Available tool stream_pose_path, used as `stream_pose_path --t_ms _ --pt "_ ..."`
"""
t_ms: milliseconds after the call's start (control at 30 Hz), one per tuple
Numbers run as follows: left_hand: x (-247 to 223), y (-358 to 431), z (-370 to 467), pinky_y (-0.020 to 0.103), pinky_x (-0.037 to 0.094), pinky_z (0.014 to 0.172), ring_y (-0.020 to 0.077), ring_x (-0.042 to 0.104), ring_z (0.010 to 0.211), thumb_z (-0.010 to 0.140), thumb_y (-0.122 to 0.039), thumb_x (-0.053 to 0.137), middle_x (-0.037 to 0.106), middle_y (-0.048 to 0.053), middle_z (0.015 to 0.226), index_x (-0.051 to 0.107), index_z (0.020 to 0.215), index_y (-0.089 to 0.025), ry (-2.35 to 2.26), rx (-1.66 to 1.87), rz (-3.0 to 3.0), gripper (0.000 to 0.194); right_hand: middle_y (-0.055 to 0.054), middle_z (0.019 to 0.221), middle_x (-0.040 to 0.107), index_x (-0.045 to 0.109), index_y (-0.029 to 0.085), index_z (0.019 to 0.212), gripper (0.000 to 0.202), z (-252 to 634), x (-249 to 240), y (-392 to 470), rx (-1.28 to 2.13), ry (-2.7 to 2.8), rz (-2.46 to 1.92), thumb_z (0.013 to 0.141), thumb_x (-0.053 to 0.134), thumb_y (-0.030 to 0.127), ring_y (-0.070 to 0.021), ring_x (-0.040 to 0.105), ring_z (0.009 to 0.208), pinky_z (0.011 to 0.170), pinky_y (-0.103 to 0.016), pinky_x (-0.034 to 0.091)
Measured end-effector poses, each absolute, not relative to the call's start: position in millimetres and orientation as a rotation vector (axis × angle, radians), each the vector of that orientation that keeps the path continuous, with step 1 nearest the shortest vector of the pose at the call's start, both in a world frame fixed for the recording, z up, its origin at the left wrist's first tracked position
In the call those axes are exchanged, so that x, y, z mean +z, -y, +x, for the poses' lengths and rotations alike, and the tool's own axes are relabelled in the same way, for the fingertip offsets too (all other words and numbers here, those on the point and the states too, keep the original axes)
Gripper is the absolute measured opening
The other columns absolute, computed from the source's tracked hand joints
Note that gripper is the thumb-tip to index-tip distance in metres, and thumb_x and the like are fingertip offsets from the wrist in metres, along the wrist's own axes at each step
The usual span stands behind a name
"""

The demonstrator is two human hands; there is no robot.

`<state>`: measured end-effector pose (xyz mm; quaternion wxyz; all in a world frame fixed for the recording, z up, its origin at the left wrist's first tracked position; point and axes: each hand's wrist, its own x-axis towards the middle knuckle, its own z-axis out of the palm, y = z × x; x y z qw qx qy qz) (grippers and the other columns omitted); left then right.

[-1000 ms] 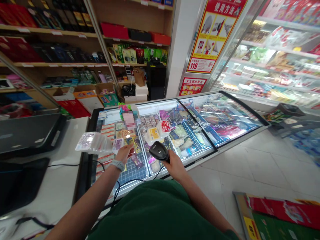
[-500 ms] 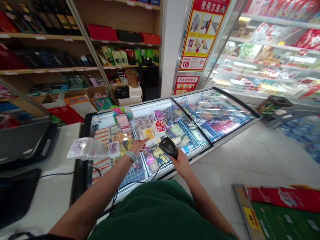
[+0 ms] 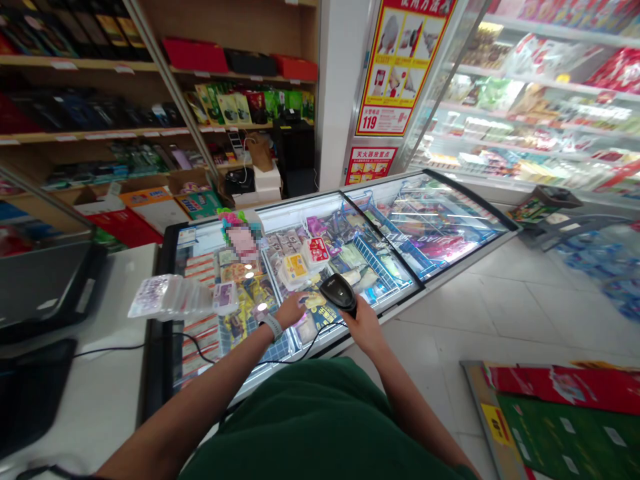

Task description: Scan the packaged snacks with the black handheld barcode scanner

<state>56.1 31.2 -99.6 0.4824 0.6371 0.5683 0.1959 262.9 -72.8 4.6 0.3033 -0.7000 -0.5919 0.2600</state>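
Note:
My right hand [image 3: 364,327] is wrapped round the handle of a black barcode scanner [image 3: 338,291], held above the glass-topped freezer [image 3: 425,288]. Over the glass, just on my side of a yellow-labelled plastic tub [image 3: 294,267], my left hand [image 3: 291,311] is empty, its fingers loosely extended and partly hidden. It is apart from the tub. A red-labelled tub [image 3: 317,251] stands directly behind and to the right. To the left, a row of clear plastic tubs [image 3: 173,298] ends in a purple-labelled one [image 3: 225,298].
A dark monitor [image 3: 45,283] stands on the white counter [image 3: 117,360] at left. The scanner's black cable [image 3: 290,361] runs across the freezer top. A colourful item [image 3: 235,220], partly blurred out, lies near the far edge. Boxes [image 3: 155,207] and shelves line the back; a green-and-red display [image 3: 565,427] is at lower right.
My left hand has drawn back toward me from the yellow-labelled tub, where its index finger was pointing. The scanner stays almost in place in my right hand. The view has shifted slightly.

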Motion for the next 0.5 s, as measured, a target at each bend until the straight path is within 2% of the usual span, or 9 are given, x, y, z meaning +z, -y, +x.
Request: stream_pose_path --t_ms 100,200,400,500 --pt "-110 -40 71 0.04 0.029 0.113 0.0264 0.041 0.133 0.062 -0.01 0.057 0.053 0.012 0.138 0.059 0.12 -0.015 -1.323 0.397 1.752 0.058 -0.009 0.093 0.064 0.055 0.015 0.099 0.02 263 6 74 0.697 1.566 -1.865 0.082 0.056 0.026 -0.024 0.061 0.089 0.076 -0.033 0.045" --pt "-119 -48 78 0.042 0.027 0.114 0.0281 0.038 0.136 0.065 -0.008 0.055 0.048 0.016 0.141 0.051 0.129 -0.011 -1.283 0.3 1.911 0.064 -0.009 0.093 0.064 0.055 0.016 0.097 0.018 266 6 77 0.684 1.549 -1.869 0.082 0.056 0.026 -0.0241 0.061 0.087 0.076 -0.033 0.045" --pt "-122 -45 103 0.045 0.03 0.111 0.0298 0.044 0.13 0.073 -0.009 0.055 0.054 0.02 0.132 0.054 0.124 -0.012 -1.147 0.2 2.182 0.052 -0.009 0.093 0.064 0.056 0.016 0.098 0.019 272 7 82 0.659 1.482 -1.852 0.082 0.056 0.026 -0.0238 0.061 0.088 0.078 -0.034 0.046" --pt "-115 -52 128 0.051 0.022 0.114 0.032 0.037 0.135 0.08 -0.011 0.05 0.054 0.021 0.131 0.057 0.121 -0.012 -1.093 0.21 2.253 0.042 -0.009 0.094 0.065 0.057 0.016 0.101 0.023 272 9 85 0.653 1.42 -1.848 0.082 0.056 0.028 -0.024 0.061 0.089 0.08 -0.035 0.047"
